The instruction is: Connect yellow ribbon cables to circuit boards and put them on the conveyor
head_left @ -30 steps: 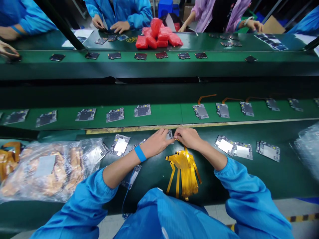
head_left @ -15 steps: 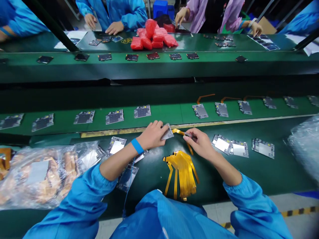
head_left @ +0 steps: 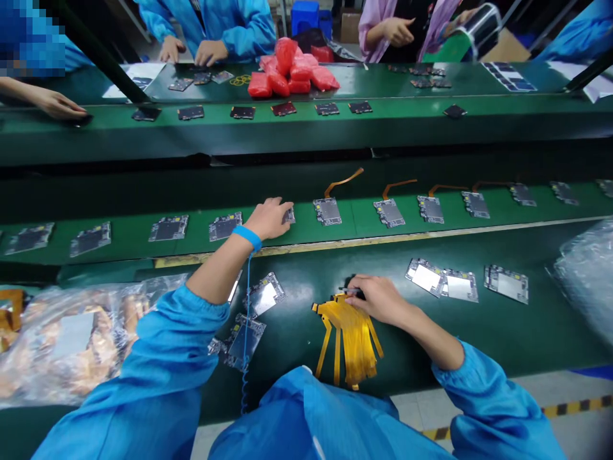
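My left hand [head_left: 269, 218] lies over a circuit board [head_left: 289, 214] on the green belt, its fingers closed about the board and hiding most of it. A blue wrist strap with a coiled cord circles that wrist. Low over the table, my right hand [head_left: 380, 298] pinches dark tweezers [head_left: 353, 292], whose tips are at the top of a pile of yellow flex cables [head_left: 353, 342]. To the right of my left hand, a circuit board with a flex cable attached [head_left: 327, 211] rests on the belt.
Several boards ride the belt [head_left: 354, 220] both ways. Loose boards [head_left: 265, 295] lie left of the cables, more boards [head_left: 460, 285] to the right. A plastic bag of copper-coloured parts [head_left: 96, 332] sits at left, clear plastic wrap [head_left: 587, 275] at right. Across, co-workers' hands [head_left: 211, 52] work near red bundles [head_left: 292, 70].
My left hand has let go of the board with its flex cable on the belt and moved left to another board. My right hand has come down to the cable pile with the tweezers.
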`<state>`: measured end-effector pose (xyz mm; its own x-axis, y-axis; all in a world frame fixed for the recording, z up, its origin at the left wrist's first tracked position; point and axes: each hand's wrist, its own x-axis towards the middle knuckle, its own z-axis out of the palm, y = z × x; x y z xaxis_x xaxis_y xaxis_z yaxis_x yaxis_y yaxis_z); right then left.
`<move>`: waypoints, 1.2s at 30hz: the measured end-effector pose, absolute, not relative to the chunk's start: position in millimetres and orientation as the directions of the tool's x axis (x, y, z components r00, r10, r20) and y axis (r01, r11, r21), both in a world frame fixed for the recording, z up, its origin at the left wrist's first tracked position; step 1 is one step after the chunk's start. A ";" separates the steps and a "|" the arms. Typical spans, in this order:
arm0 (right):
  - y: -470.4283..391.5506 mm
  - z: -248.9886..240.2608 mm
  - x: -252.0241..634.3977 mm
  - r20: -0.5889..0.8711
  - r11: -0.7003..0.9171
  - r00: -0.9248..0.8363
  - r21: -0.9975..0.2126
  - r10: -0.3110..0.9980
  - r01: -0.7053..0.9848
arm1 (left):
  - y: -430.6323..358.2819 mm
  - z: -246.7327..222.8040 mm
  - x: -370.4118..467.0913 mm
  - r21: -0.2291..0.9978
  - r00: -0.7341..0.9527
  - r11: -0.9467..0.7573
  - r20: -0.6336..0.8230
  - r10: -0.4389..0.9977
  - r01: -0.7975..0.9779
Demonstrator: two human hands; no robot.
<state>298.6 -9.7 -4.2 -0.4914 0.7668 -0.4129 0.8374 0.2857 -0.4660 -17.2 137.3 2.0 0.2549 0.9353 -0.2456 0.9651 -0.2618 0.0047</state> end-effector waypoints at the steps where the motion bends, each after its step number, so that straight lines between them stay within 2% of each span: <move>1: -9.3 -3.7 298.8 -0.427 0.270 -0.480 -0.464 0.766 0.844 | 138.7 0.6 -18.8 -0.007 0.262 -0.275 -0.279 0.924 0.962; 4: -8.7 -1.3 300.4 -0.449 0.236 -0.460 -0.470 0.766 0.851 | 145.0 0.5 -18.0 -0.036 0.282 -0.311 -0.334 0.899 0.950; 8: -11.8 -1.5 303.9 -0.421 0.229 -0.446 -0.472 0.789 0.851 | 154.0 3.5 -13.9 -0.091 0.334 -0.381 -0.329 0.883 0.920; 11: -15.6 -4.0 306.2 -0.359 0.232 -0.431 -0.480 0.828 0.846 | 157.3 4.5 -13.4 -0.113 0.373 -0.425 -0.318 0.872 0.898; 15: -17.3 -5.1 309.0 -0.257 0.259 -0.456 -0.551 0.852 0.794 | 150.8 8.6 -11.5 -0.120 0.427 -0.464 -0.243 0.871 0.878; 20: -12.6 -0.4 312.9 -0.266 0.194 -0.436 -0.620 0.860 0.761 | 111.2 21.7 7.8 0.016 0.541 -0.544 -0.136 0.830 0.839; 26: -2.7 -1.1 314.1 -0.208 0.146 -0.403 -0.710 0.891 0.689 | 40.1 12.1 40.7 0.158 0.694 -0.676 -0.132 0.708 0.720; 31: 11.3 -15.3 308.1 -0.268 0.054 -0.377 -0.750 0.887 0.659 | 20.1 -3.5 43.7 0.150 0.721 -0.705 -0.125 0.682 0.693; 36: 23.4 -26.1 302.3 -0.294 0.030 -0.385 -0.760 0.875 0.649 | 25.6 -2.7 42.9 0.201 0.788 -0.762 -0.127 0.602 0.615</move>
